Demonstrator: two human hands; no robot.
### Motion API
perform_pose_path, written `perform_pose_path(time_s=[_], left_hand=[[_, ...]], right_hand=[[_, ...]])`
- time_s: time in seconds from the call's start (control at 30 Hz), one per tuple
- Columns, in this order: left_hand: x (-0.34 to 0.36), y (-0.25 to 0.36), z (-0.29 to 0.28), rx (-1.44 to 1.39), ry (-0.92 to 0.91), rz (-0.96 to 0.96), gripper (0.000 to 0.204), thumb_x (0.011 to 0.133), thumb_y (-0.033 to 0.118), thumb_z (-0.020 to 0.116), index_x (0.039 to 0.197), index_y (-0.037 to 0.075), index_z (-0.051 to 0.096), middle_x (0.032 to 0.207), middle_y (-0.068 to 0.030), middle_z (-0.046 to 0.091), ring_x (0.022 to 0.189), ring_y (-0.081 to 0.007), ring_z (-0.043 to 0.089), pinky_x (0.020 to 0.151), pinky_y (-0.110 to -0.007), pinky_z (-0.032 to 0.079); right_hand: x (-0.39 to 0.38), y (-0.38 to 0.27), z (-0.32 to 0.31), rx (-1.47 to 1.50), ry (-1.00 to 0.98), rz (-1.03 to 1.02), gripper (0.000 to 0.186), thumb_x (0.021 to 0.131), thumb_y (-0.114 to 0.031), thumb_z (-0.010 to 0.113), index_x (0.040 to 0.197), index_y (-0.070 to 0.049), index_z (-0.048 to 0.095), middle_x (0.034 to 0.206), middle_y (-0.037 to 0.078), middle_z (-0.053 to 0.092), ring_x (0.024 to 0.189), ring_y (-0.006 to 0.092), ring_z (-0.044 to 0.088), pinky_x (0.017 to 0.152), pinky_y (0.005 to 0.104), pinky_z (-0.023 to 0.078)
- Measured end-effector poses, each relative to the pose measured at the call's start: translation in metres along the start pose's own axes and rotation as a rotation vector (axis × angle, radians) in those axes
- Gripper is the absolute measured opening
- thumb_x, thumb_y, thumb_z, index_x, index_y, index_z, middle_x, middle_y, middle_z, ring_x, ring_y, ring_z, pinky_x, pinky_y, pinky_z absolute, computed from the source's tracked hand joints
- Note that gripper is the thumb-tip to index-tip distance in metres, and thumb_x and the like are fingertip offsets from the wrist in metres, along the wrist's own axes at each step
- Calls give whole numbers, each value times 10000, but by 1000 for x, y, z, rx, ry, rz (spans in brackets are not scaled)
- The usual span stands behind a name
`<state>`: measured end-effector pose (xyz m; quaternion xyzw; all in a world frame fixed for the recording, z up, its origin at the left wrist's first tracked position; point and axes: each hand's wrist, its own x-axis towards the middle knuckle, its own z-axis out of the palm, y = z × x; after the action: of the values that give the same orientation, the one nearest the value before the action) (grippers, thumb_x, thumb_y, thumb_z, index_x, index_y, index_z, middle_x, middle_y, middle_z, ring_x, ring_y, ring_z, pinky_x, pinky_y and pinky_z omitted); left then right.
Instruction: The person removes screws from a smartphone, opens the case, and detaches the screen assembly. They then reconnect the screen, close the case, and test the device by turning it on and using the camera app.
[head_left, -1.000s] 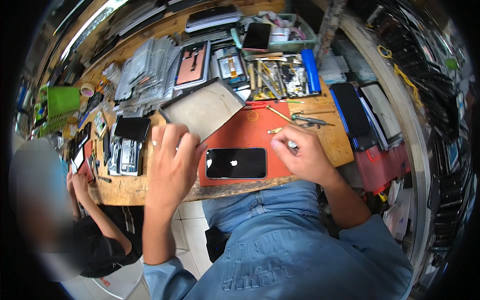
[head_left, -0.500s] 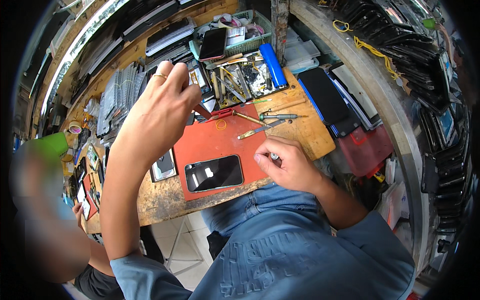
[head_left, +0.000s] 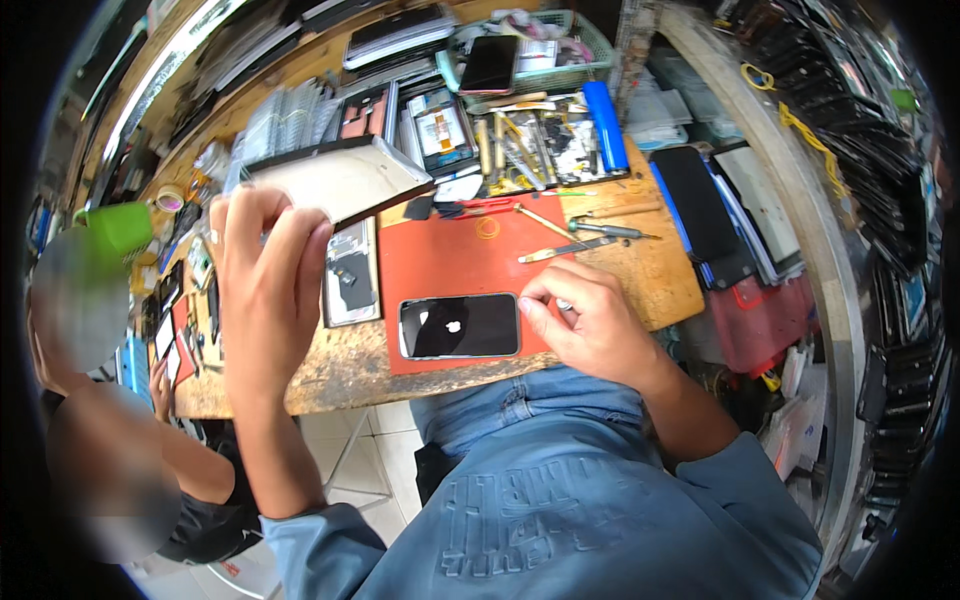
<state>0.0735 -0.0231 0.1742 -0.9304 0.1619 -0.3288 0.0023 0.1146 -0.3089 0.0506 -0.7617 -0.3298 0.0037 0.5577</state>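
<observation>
My left hand [head_left: 270, 280] grips a shallow pale tray with dark rims [head_left: 340, 180], raised and tilted at the back left of the red mat [head_left: 440, 255]. A black phone [head_left: 430, 325] lies screen up on the mat, showing a small white logo. Just beside its right end is my right hand [head_left: 585, 320], fingers curled on a small silvery object [head_left: 565, 306]. An open silver-rimmed case [head_left: 350, 295] with a dark part lies left of the mat. Behind my right hand lie a flat blade [head_left: 560, 250], a screwdriver [head_left: 610, 228] and other tools.
Toward the back stand a tray of tools and parts [head_left: 540, 145], a blue cylinder [head_left: 606, 130] and a mint basket [head_left: 555, 70]. Stacked devices [head_left: 700, 210] sit at the right. A co-worker [head_left: 170, 460] is at the left, a hand near devices on the bench.
My left hand has lifted the tray from the bench and swung it up and leftward, uncovering the silver-rimmed case. My right hand remains curled by the phone, slightly lower.
</observation>
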Motion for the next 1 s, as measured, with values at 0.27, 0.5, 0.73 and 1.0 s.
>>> perform_pose_path(time_s=[0.27,0.5,0.73,1.0], left_hand=[[-179,2,73,-122,131,-474,174,856,34,842,998,45,743,965,-129,608,941,-315,572,806,-426,468],[-184,6,103,-173,150,-670,142,876,88,841,977,41,753,924,-105,627,895,-308,577,807,-436,473],[-184,11,107,-132,171,-722,238,863,107,859,1069,48,755,1014,-121,630,943,-313,579,831,-437,474],[-134,55,70,-531,-198,-374,590,824,210,880,1342,32,660,1282,-173,626,1230,-377,576,1076,-474,435]], right_hand=[[93,13,60,-142,-182,-343,129,973,-116,708,939,6,683,853,167,677,740,362,668,682,461,511],[181,11,157,-327,-470,-284,180,967,-192,706,961,-22,767,909,219,754,912,425,732,812,511,569],[180,24,139,-323,-387,-271,162,945,-172,709,977,-32,783,974,219,772,972,412,744,866,529,573],[138,64,2,-472,-251,84,260,961,-202,680,1139,-17,722,1010,233,770,1002,408,746,893,482,570]])
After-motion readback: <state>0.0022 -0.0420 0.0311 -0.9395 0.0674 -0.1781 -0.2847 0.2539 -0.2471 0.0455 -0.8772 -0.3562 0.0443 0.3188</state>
